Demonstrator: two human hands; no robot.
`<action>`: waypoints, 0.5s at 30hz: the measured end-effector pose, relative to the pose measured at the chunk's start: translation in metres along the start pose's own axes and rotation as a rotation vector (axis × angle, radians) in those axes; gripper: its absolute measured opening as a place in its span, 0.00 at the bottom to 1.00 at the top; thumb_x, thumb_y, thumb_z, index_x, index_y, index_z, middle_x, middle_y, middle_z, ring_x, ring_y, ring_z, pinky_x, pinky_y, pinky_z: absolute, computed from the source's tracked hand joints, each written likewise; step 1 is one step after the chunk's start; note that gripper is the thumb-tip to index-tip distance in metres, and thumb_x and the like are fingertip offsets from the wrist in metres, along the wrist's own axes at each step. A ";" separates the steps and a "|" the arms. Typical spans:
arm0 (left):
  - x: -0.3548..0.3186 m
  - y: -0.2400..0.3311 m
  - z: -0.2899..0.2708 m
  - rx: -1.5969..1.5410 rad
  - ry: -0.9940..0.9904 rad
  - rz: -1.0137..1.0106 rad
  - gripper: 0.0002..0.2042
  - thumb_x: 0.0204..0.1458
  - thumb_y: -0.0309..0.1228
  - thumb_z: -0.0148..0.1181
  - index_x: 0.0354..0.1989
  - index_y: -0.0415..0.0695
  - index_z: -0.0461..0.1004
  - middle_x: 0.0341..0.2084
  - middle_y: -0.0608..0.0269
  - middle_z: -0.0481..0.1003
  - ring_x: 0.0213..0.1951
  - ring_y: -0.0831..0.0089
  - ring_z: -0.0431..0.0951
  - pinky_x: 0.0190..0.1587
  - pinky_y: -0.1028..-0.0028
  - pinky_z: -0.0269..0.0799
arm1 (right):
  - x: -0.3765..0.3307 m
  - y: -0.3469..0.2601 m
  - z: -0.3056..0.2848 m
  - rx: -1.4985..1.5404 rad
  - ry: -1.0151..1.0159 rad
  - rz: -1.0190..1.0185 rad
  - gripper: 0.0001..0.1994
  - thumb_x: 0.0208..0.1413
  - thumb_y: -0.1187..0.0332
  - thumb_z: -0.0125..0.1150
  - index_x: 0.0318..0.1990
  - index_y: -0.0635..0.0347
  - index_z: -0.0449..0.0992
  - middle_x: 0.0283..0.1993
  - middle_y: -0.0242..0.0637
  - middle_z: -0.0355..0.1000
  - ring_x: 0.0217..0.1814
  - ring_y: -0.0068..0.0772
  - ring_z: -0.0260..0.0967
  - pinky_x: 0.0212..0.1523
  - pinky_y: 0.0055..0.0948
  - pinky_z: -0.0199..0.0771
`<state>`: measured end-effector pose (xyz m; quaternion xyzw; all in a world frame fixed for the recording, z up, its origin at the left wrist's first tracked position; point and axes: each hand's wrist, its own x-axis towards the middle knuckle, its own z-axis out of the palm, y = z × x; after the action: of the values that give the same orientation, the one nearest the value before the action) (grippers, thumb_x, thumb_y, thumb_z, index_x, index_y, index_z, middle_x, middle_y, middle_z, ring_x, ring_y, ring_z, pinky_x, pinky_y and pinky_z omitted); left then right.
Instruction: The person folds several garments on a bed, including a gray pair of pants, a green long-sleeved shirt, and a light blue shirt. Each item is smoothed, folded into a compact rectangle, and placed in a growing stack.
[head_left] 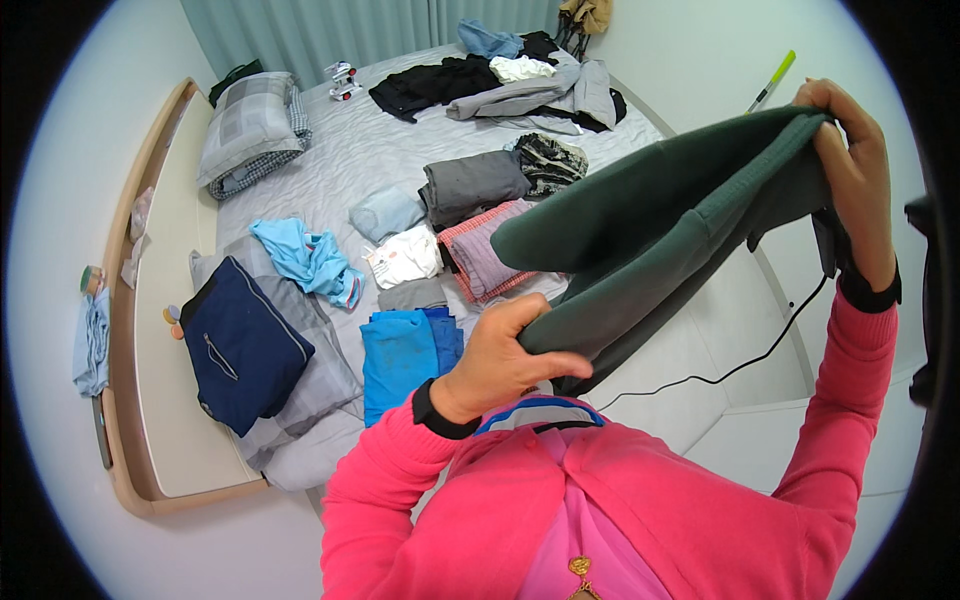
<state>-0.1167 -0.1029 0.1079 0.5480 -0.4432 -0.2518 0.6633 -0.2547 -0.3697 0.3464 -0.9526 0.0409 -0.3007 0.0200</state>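
Head view: both hands up in front of the torso, one dark green garment [650, 275] stretched between them. It hangs in the air right of the folded piles, clear of the bed [335, 175], sloping from high right to low left, with a loose fold gaping in the middle.

Left hand [522, 345]: thumb and fingers closed on its lower-left edge, thumb extended along the cloth. Right hand [850, 165]: fingers curled over the upper-right end, thumb pressed on the near side, firm grip.

Nearest to left hand on the bed: bright blue folded cloth [395, 360] against a darker blue one [446, 335], gray folded piece [412, 294] just beyond. Further up: white garment [405, 257], mauve folded cloth [485, 255] on a red checked one, pale blue folded piece [385, 213], dark gray stack [475, 187], black patterned bundle [550, 165].

Left side: crumpled light blue garment [300, 257], navy zip garment [245, 345] by the headboard [180, 350]. Far end: black garment [425, 85] and gray garment [520, 98], loosely heaped. Black cable [700, 380] runs below the held garment.
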 end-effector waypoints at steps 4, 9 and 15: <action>-0.006 0.007 -0.020 0.206 0.053 0.120 0.08 0.41 0.26 0.68 0.27 0.38 0.75 0.28 0.59 0.70 0.32 0.68 0.69 0.35 0.71 0.64 | -0.010 0.002 -0.002 -0.069 0.103 -0.149 0.09 0.52 0.77 0.43 0.35 0.61 0.72 0.31 0.32 0.68 0.37 0.25 0.66 0.54 0.26 0.63; 0.019 0.002 -0.050 0.634 -0.029 0.379 0.08 0.41 0.29 0.66 0.30 0.42 0.78 0.53 0.52 0.65 0.57 0.53 0.61 0.60 0.59 0.50 | -0.021 -0.009 -0.014 -0.160 0.060 -0.415 0.09 0.50 0.80 0.41 0.30 0.57 0.69 0.29 0.34 0.66 0.39 0.30 0.66 0.67 0.46 0.51; 0.042 -0.006 -0.036 0.482 -0.353 0.213 0.09 0.44 0.28 0.65 0.30 0.38 0.72 0.37 0.53 0.73 0.48 0.62 0.71 0.59 0.59 0.55 | -0.024 -0.008 -0.020 -0.167 0.027 -0.313 0.08 0.48 0.80 0.42 0.30 0.59 0.69 0.29 0.36 0.65 0.40 0.33 0.66 0.69 0.45 0.49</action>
<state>-0.0646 -0.1205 0.1145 0.5876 -0.6534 -0.1598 0.4497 -0.2852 -0.3594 0.3492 -0.9415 -0.0825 -0.3086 -0.1069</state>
